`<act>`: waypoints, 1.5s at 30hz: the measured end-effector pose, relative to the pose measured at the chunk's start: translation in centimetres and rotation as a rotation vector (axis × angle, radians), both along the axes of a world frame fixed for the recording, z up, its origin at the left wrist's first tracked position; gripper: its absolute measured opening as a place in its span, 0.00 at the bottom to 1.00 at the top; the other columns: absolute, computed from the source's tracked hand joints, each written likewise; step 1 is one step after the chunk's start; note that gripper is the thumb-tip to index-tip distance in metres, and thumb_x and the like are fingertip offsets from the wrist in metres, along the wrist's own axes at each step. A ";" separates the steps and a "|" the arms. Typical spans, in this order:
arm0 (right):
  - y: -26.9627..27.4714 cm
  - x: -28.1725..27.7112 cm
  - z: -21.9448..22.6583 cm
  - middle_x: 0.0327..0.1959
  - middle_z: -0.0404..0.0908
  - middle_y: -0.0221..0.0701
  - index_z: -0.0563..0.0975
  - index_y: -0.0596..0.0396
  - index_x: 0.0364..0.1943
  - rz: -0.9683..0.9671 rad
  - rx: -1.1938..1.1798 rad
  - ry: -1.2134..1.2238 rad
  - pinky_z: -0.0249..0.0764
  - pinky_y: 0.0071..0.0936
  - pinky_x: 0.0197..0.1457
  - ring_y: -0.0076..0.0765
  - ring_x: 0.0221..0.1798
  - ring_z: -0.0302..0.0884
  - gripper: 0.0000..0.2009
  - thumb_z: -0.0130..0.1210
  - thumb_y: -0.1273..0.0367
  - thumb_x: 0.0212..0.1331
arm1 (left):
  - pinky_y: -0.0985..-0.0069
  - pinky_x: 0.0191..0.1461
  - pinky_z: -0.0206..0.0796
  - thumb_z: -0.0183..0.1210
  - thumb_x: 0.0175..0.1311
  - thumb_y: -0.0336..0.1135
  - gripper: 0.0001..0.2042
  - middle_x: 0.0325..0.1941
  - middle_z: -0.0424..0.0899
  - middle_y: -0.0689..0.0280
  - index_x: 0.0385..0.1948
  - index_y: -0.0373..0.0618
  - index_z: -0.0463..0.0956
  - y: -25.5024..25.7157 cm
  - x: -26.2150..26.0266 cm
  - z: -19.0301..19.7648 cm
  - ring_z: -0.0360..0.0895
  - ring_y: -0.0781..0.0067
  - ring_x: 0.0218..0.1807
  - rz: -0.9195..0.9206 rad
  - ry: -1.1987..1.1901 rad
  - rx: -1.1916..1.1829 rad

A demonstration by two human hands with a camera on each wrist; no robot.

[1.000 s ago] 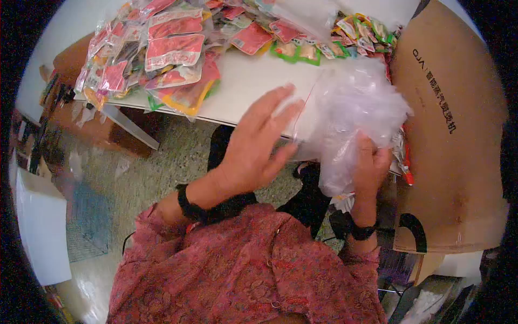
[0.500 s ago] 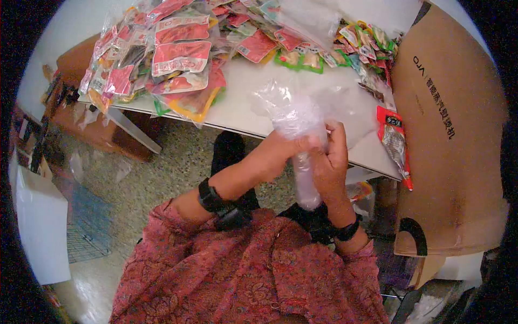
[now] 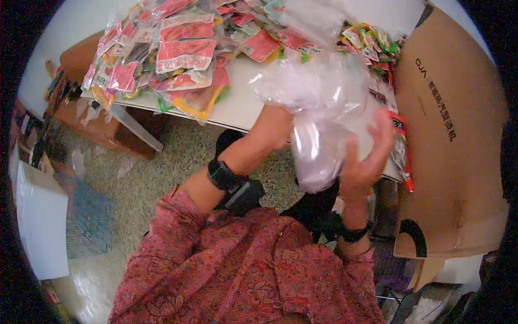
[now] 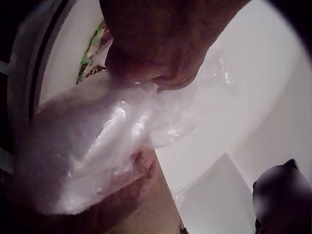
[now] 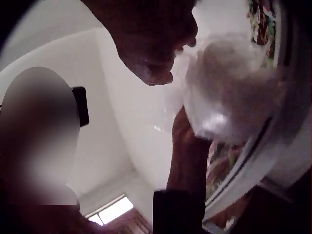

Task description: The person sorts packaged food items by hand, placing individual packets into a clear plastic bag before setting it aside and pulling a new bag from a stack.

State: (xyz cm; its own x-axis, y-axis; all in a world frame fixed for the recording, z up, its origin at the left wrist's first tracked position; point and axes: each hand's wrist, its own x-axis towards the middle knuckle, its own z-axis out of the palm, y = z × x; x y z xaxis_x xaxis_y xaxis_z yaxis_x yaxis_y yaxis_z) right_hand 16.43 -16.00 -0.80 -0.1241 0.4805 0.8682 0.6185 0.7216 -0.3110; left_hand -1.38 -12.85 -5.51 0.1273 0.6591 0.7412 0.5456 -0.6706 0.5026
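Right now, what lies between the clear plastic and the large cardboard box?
In the head view: the right hand, then a red-and-silver packet beside the cardboard box; farther up, small packets lie between it and the clear plastic.

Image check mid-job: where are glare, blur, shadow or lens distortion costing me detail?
Head view: fisheye bowing, black speckled corners, right hand smeared, glints on the clear plastic. Left wrist view: left hand in deep shadow, streaks of glare on the plastic. Right wrist view: right hand dark against pale surroundings, plastic soft-edged, window blown out. Both wrist views: one heavily blurred patch.
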 end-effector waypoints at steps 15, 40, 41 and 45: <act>0.5 -1.4 -3.6 0.40 0.72 0.32 0.71 0.54 0.42 0.852 -1.300 0.545 0.67 0.26 0.45 0.28 0.42 0.68 0.17 0.57 0.68 0.46 | 0.63 0.46 0.62 0.49 0.49 0.40 0.18 0.36 0.76 0.53 0.41 0.41 0.71 5.1 5.7 -6.2 0.73 0.56 0.38 -0.280 0.248 -0.014; -5.4 13.5 32.5 0.49 0.67 0.41 0.77 0.48 0.34 -1.391 0.473 -0.788 0.61 0.42 0.51 0.47 0.52 0.61 0.13 0.46 0.59 0.49 | 0.76 0.34 0.66 0.48 0.58 0.45 0.17 0.30 0.77 0.61 0.39 0.39 0.68 -2.6 4.9 10.3 0.74 0.72 0.33 -0.755 -0.584 -0.621; -3.4 16.6 35.4 0.42 0.73 0.41 0.76 0.50 0.33 -1.415 0.276 -0.872 0.63 0.43 0.49 0.47 0.50 0.64 0.13 0.45 0.61 0.49 | 0.76 0.34 0.66 0.48 0.58 0.47 0.18 0.29 0.76 0.62 0.39 0.39 0.68 -2.9 4.9 10.1 0.73 0.72 0.33 -0.810 -0.547 -0.648; 1.2 20.7 37.7 0.38 0.75 0.40 0.76 0.52 0.33 -1.427 -0.084 -0.699 0.67 0.43 0.45 0.46 0.46 0.70 0.12 0.43 0.65 0.47 | 0.75 0.35 0.66 0.48 0.58 0.46 0.18 0.28 0.76 0.63 0.38 0.38 0.67 -4.6 5.2 9.6 0.74 0.71 0.34 -0.840 -0.462 -0.658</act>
